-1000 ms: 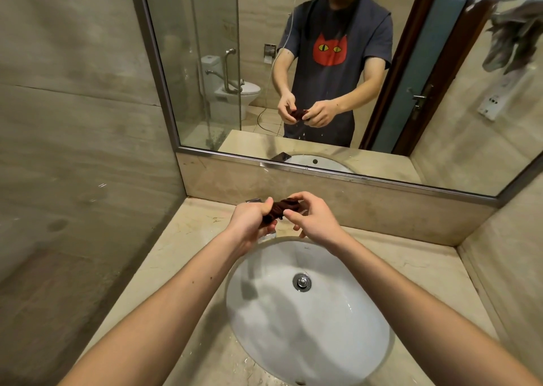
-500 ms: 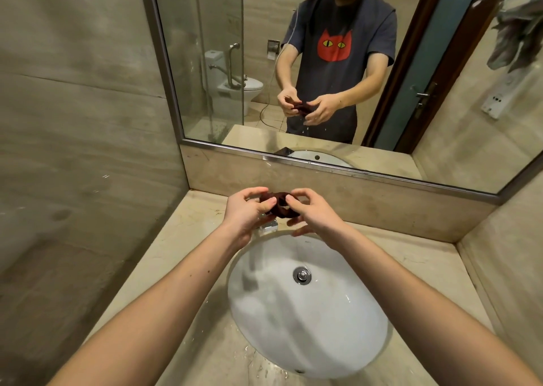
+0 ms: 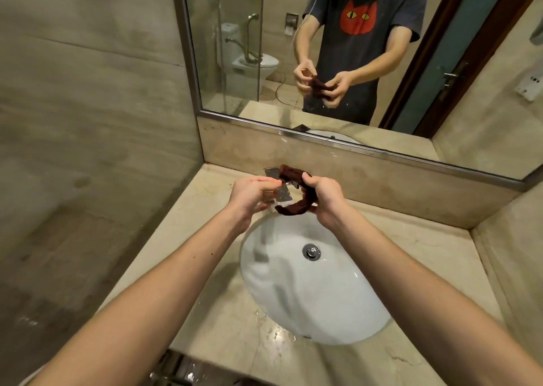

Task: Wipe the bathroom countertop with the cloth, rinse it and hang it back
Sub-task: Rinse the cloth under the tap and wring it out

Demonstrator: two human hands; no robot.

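Dark reddish-brown cloth, twisted into a rope and curling into a C, is sitting in the right hand, which is clenching round its middle above the far rim of the sink.

Head view: half a second earlier both hands were pinching the cloth between them. Now the left hand is hanging just beside it, fingers loosely curled and apparently grasping nothing, and both cloth ends are springing free. By judgement, wringing is ending, so rinsing is finishing and only hanging back is remaining.

The chrome faucet is standing behind the gap between the hands. The backsplash and mirror are closing off the far side, and walls are bounding the tabletop at both sides. Open room is lying over the basin and back toward the person.
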